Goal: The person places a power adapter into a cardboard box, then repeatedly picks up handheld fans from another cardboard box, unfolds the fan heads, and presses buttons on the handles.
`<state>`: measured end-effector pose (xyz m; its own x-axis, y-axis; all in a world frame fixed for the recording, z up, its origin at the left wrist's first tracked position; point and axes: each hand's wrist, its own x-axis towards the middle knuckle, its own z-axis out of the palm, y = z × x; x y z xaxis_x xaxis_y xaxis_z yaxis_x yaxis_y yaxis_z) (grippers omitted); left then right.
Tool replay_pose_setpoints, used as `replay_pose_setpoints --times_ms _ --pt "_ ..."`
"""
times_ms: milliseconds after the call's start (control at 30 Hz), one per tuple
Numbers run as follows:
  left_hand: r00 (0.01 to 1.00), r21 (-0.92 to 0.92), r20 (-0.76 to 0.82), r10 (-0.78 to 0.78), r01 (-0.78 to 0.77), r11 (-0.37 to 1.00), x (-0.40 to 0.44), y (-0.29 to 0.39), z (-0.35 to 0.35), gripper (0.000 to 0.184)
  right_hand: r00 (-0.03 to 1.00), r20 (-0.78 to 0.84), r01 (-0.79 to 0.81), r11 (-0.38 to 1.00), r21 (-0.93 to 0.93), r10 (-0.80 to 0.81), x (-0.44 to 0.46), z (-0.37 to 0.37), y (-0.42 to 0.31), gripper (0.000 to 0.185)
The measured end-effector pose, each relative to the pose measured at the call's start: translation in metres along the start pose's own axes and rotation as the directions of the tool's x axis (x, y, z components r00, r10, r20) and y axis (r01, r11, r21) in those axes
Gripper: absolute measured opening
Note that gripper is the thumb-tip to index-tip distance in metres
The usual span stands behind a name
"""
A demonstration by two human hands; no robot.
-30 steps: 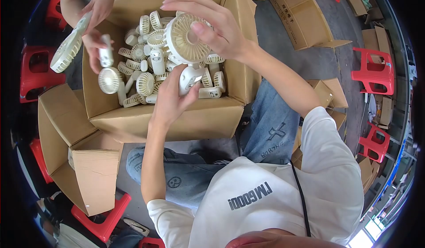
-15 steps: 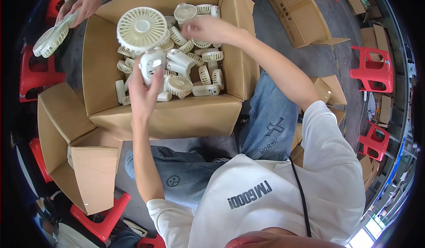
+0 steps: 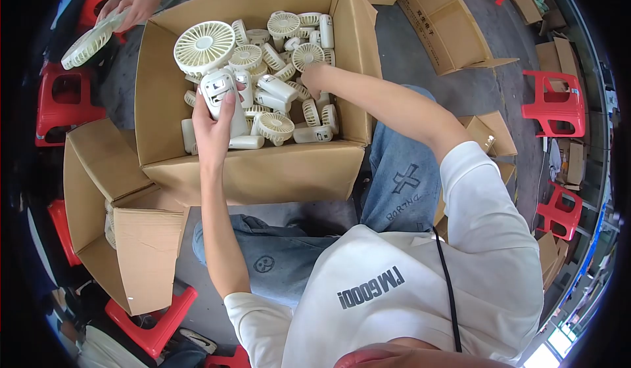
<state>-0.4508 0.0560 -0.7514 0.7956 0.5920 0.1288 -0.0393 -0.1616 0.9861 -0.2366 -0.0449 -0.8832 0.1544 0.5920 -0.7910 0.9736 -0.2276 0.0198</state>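
Observation:
My left hand is wrapped round the handle of a white handheld fan, whose round head points up over the left part of a large cardboard box. Many small white fans lie jumbled inside the box. On the right side of the pile, my right hand reaches down among them. Its fingers are mostly hidden, so what they touch does not show.
At the upper left a co-worker's hands hold another white fan. An open carton stands at the lower left, another at the upper right. Red stools stand on both sides.
My left hand has moved left with the fan. My right hand has left the fan's head and gone down into the pile. The co-worker's hands have moved up, away from the box.

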Motion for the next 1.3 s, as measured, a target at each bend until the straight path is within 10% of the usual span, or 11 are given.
replay_pose_setpoints --times_ms 400,500,900,1300 --pt "0.987 0.160 -0.119 -0.107 0.126 0.979 0.025 -0.021 -0.028 0.027 0.982 -0.094 -0.174 0.975 -0.140 0.162 0.019 0.014 -0.011 0.023" --pt "0.912 0.327 -0.177 -0.370 0.409 0.852 0.043 -0.031 -0.051 0.031 0.981 -0.068 -0.189 0.974 -0.126 0.182 0.027 0.020 -0.008 0.023" --pt "0.716 -0.072 0.008 -0.698 0.696 0.714 0.073 -0.134 -0.066 0.035 0.982 -0.009 -0.190 0.978 -0.089 0.190 0.034 0.020 -0.018 0.031" --pt "0.689 0.153 -0.046 -0.723 0.720 0.677 0.067 -0.167 -0.061 0.045 0.992 0.019 -0.125 0.984 -0.124 0.128 0.004 0.007 -0.019 0.029"
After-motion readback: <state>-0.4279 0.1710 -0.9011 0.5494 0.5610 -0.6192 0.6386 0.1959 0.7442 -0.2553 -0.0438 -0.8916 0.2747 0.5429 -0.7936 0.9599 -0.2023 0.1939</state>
